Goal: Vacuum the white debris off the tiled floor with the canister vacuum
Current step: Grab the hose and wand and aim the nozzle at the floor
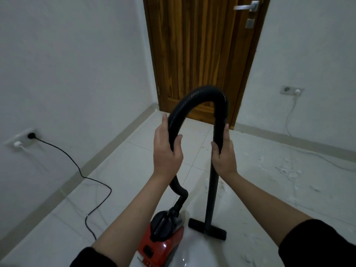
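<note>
Head view: right hand point(224, 155), fingers wrapped round upright wand point(212, 182); left hand point(168, 149) grips hose point(194, 97). White debris point(285, 168) lies right of right-hand fingers, nozzle point(207, 228) below them on floor point(134, 160).

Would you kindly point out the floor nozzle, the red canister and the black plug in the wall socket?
floor nozzle point(207, 229): head view, on its black bar.
red canister point(163, 245): head view, on its red shell.
black plug point(31, 135): head view, on the plug body.
</note>
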The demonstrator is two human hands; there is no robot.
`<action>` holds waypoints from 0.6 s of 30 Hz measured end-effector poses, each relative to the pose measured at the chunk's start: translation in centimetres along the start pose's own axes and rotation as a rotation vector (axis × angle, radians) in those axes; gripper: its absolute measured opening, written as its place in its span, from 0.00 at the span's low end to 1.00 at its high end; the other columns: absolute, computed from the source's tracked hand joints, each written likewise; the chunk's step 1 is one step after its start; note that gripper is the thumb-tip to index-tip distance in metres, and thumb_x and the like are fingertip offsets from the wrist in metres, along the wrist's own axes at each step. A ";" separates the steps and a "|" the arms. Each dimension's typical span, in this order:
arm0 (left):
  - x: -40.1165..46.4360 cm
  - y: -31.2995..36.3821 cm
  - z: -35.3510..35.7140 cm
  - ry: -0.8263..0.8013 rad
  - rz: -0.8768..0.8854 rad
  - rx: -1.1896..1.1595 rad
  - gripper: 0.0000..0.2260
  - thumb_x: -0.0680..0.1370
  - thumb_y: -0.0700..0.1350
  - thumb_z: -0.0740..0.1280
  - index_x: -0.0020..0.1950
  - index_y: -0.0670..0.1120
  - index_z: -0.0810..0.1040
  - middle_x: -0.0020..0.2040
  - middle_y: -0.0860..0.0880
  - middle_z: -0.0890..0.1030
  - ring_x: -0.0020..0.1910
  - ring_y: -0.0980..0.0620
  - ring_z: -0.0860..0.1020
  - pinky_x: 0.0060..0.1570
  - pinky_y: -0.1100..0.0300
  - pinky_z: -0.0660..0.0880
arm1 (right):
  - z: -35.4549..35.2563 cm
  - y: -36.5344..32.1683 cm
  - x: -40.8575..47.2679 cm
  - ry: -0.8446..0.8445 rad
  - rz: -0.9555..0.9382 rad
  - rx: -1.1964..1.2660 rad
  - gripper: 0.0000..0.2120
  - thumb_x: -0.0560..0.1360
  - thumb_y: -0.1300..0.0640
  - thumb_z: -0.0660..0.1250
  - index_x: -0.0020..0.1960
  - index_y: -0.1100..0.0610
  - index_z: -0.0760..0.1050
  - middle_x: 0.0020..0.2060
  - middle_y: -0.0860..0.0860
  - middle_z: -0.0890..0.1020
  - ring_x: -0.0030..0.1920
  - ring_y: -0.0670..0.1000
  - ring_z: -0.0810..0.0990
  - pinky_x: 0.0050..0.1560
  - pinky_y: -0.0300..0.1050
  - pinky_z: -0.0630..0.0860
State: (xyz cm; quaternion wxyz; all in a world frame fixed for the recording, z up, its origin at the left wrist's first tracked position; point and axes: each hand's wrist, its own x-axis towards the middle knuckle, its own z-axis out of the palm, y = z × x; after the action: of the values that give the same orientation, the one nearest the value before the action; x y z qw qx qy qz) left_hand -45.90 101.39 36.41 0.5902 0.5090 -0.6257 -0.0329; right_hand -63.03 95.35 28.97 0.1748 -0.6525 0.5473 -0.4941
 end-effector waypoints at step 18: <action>8.1 9.3 -5.0 -0.597 -0.131 0.121 0.23 0.78 0.47 0.68 0.73 0.52 0.70 0.51 0.47 0.78 0.49 0.53 0.77 0.53 0.70 0.71 | -5.1 -9.4 -0.5 -0.130 0.420 0.273 0.21 0.76 0.27 0.44 0.68 0.21 0.52 0.41 0.59 0.77 0.42 0.57 0.78 0.46 0.50 0.74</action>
State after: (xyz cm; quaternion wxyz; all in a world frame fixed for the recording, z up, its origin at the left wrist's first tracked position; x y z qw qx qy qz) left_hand -45.88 103.14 49.58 0.3458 0.5503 -0.7380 -0.1817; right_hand -62.16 100.56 38.23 0.3948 -0.5253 0.5866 -0.4733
